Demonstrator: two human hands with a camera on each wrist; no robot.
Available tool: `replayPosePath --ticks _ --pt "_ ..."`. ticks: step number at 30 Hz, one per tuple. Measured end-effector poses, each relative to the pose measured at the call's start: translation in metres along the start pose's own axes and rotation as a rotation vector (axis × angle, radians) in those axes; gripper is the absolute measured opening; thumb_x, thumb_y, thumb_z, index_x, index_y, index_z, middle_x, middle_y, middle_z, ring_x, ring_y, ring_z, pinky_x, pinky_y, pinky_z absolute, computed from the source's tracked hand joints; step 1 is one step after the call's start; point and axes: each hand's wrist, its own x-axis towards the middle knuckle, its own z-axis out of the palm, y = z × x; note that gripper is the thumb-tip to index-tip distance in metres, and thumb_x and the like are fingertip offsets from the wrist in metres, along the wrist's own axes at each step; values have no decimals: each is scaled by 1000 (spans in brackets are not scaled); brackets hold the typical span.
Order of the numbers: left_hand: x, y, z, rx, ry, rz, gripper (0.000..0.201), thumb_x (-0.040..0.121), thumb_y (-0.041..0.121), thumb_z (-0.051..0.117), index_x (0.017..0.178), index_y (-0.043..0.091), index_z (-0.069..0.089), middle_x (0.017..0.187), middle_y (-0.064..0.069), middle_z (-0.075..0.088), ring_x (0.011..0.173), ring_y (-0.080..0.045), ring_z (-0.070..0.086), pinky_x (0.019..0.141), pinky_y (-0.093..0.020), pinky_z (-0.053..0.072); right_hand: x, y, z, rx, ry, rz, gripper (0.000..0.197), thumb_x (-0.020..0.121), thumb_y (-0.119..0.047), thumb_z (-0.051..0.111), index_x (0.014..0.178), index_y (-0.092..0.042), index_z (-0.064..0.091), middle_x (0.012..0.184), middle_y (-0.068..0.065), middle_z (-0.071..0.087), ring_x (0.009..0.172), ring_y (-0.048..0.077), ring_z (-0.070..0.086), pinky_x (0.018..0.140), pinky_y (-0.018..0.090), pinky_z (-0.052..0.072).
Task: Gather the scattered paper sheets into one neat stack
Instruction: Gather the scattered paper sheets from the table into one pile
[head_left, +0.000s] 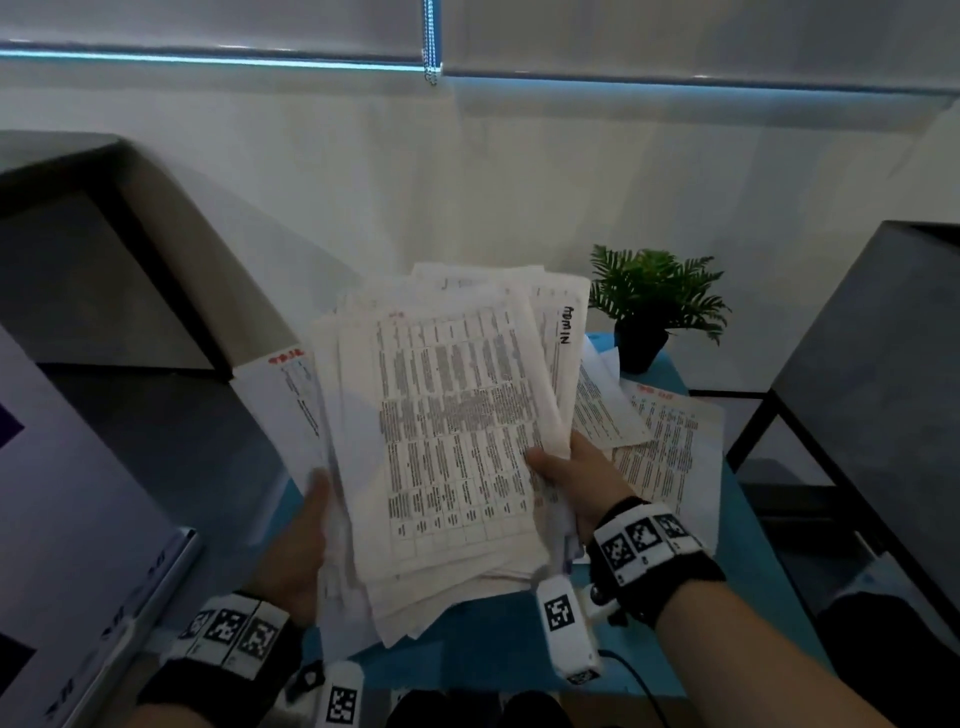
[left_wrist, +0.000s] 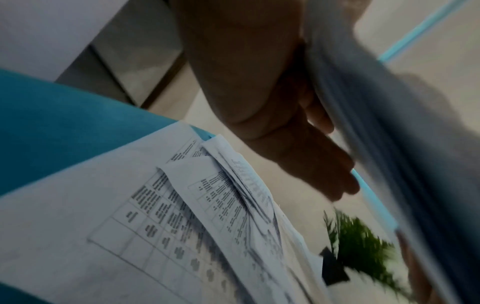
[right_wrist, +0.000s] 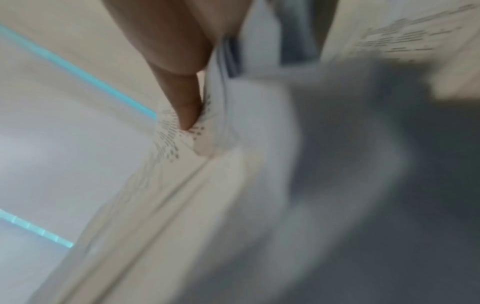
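Note:
A thick, uneven bundle of printed paper sheets (head_left: 452, 426) is held up above the blue table (head_left: 498, 623). My left hand (head_left: 306, 525) grips its left edge, thumb on top; the fingers (left_wrist: 324, 164) lie under the blurred bundle (left_wrist: 389, 123). My right hand (head_left: 566, 473) pinches the right edge, with the thumb (right_wrist: 179, 86) pressed on the top sheet (right_wrist: 166, 144). More printed sheets (head_left: 665, 441) lie loose on the table at the right, and others (left_wrist: 130, 226) lie below the left wrist.
A small potted fern (head_left: 654, 306) stands at the table's far right corner. Dark shelving (head_left: 857, 374) is close on the right, a grey cabinet (head_left: 104, 270) on the left. A white board (head_left: 62, 493) leans at the near left.

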Motion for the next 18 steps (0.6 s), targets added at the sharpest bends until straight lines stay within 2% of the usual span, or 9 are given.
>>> replayPosePath --ticks 2,4,5,6,8,10,13,16,18 --pt "1 2 -3 -104 -42 -38 49 68 64 63 85 20 78 100 -13 74 89 -30 70 84 -47 54 5 0 10 -61 33 -69 22 81 -10 68 99 -21 60 100 11 70 96 30 67 87 47 54" --pt "15 -5 -15 32 -26 30 76 39 46 92 106 18 70 114 -12 70 102 -28 67 94 -46 49 11 -3 19 -133 40 -116 30 80 -7 69 104 -19 56 98 7 66 93 26 65 80 39 55" --pt "20 -9 -17 70 27 54 75 40 34 94 108 18 67 114 -10 70 100 -25 68 89 -42 53 14 -4 21 -168 29 -117 33 79 -8 70 106 -17 56 99 6 65 92 25 65 78 36 56" --pt "24 -11 -18 74 84 74 58 54 22 90 106 17 66 109 -8 72 94 -21 71 80 -36 57 19 -5 22 -202 6 -104 35 78 -11 72 109 -15 56 101 7 66 93 24 65 78 36 56" --pt "29 -13 -18 67 171 129 27 79 1 69 100 16 65 91 -1 75 77 -14 72 64 -27 58 36 -1 16 -300 -42 -57 36 78 -21 72 110 -12 57 104 8 67 94 25 66 82 41 56" --pt "35 -11 -17 75 270 182 29 83 -4 62 106 15 62 88 2 71 79 -17 68 74 -30 53 57 4 2 -396 -9 10 33 83 -30 66 108 -11 56 107 12 66 92 25 65 81 38 54" --pt "47 -6 -25 55 339 192 38 83 -1 65 117 12 58 102 -5 67 91 -23 62 94 -40 44 94 10 -39 -655 217 56 35 86 -31 62 113 -9 55 114 14 64 99 29 61 80 33 45" --pt "58 2 -37 9 401 205 52 81 2 67 130 13 52 119 -6 62 101 -27 57 97 -45 41 127 7 -84 -754 442 121 43 81 -25 66 119 -11 52 122 17 58 107 33 57 89 36 47" --pt "63 9 -36 12 442 242 63 76 5 71 134 18 48 131 -3 55 113 -28 52 101 -46 38 146 4 -104 -824 480 188 60 75 -31 71 127 -14 47 130 18 52 114 35 53 97 41 44"
